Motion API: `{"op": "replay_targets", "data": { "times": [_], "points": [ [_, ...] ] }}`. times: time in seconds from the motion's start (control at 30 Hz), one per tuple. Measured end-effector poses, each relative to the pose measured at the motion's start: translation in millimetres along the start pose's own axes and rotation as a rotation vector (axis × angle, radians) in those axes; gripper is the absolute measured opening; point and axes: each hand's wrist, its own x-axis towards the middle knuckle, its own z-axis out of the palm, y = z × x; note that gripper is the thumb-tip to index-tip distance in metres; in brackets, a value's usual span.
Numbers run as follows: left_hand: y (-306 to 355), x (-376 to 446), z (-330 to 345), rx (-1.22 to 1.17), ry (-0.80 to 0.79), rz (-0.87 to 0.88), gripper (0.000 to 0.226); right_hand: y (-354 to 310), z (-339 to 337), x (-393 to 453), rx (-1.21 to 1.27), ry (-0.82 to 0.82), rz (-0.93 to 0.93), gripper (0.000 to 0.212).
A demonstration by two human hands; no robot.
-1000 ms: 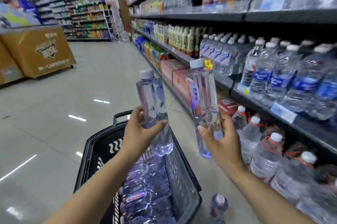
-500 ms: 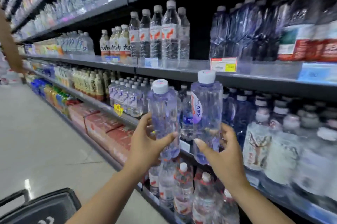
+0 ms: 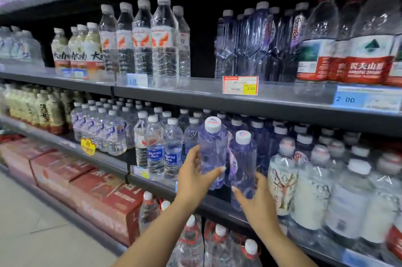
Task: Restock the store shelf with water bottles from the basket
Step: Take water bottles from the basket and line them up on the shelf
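Note:
My left hand (image 3: 192, 176) grips a clear violet-tinted water bottle (image 3: 212, 149) with a white cap, upright. Just to its right, my right hand (image 3: 257, 199) grips a second such bottle (image 3: 242, 166) low on its body. Both bottles are held right at the front edge of the middle shelf (image 3: 156, 184), before a gap among rows of dark blue bottles (image 3: 263, 136). The basket is out of view.
Aquafina bottles (image 3: 155, 155) stand left of the gap, white-labelled bottles (image 3: 282, 179) right of it. The shelf above (image 3: 195, 95) carries taller bottles and price tags. Red cartons (image 3: 97, 197) and large jugs (image 3: 191, 242) sit on the bottom level. Aisle floor (image 3: 32, 234) lies lower left.
The view has swung from the basket and aisle to face the shelf. Both hands have carried their bottles forward and down to the middle shelf's front edge.

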Motion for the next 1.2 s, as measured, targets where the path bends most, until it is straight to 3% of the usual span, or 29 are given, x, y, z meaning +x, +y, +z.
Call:
{"op": "replay_targets", "data": {
  "times": [0.2, 0.6, 0.93, 1.1, 1.2],
  "points": [
    [-30, 17, 2, 0.087, -0.076, -0.074, 0.070, 17, 16, 5, -0.131, 0.040, 0.028, 0.071],
    [-58, 30, 11, 0.239, -0.216, -0.101, 0.072, 15, 12, 8, -0.202, -0.024, 0.036, 0.077],
    [-62, 26, 0, 0.268, -0.238, -0.113, 0.072, 20, 18, 9, -0.262, 0.054, -0.052, 0.074],
    [-53, 19, -2, 0.256, -0.291, -0.112, 0.082, 12, 20, 1, -0.205, 0.105, -0.105, 0.092],
    [-45, 24, 9, 0.310, -0.208, -0.070, 0.094, 1, 22, 6, -0.176, 0.182, -0.132, 0.105]
  ]
}}
